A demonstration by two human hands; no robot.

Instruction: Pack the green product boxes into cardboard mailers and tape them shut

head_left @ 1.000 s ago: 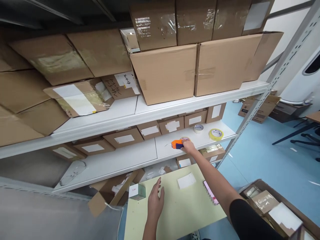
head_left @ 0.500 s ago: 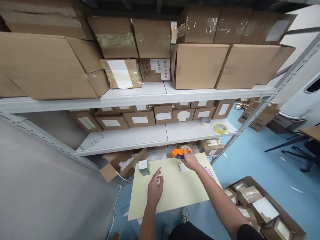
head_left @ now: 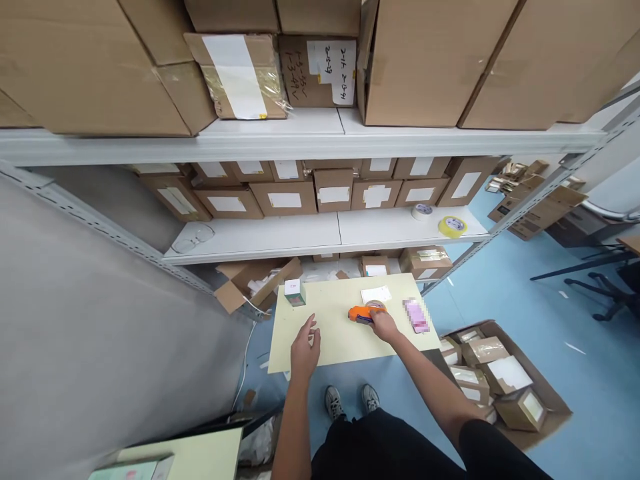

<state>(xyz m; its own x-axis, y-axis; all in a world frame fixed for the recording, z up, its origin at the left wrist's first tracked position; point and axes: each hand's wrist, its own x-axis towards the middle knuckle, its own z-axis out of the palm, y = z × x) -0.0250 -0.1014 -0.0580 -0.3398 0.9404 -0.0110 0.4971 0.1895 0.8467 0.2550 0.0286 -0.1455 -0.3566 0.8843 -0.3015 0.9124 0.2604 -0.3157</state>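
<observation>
My right hand (head_left: 383, 327) is closed around an orange tape dispenser (head_left: 361, 314) with a roll of tape on it, above the right half of the pale yellow tabletop (head_left: 335, 340). Over the left half of that tabletop, my left hand (head_left: 305, 347) is empty, its fingers loosely curved and apart. Beyond it, a small green box with a white top (head_left: 295, 293) stands near the far left corner. A white paper slip (head_left: 376, 294) lies behind the dispenser. To the right of my right hand lies a pink and purple item (head_left: 416, 316), blurred out in part.
A metal shelf (head_left: 280, 247) holding labelled cartons rises behind the table. A white tape roll (head_left: 422, 211) and a yellow tape roll (head_left: 453, 227) rest on it. An open carton (head_left: 545, 420) full of boxes sits on the floor at right. Another open carton (head_left: 235, 293) is at left.
The view has tilted down. My right hand has brought the tape dispenser from the table's far edge back over the tabletop. My left hand stays open over the left half.
</observation>
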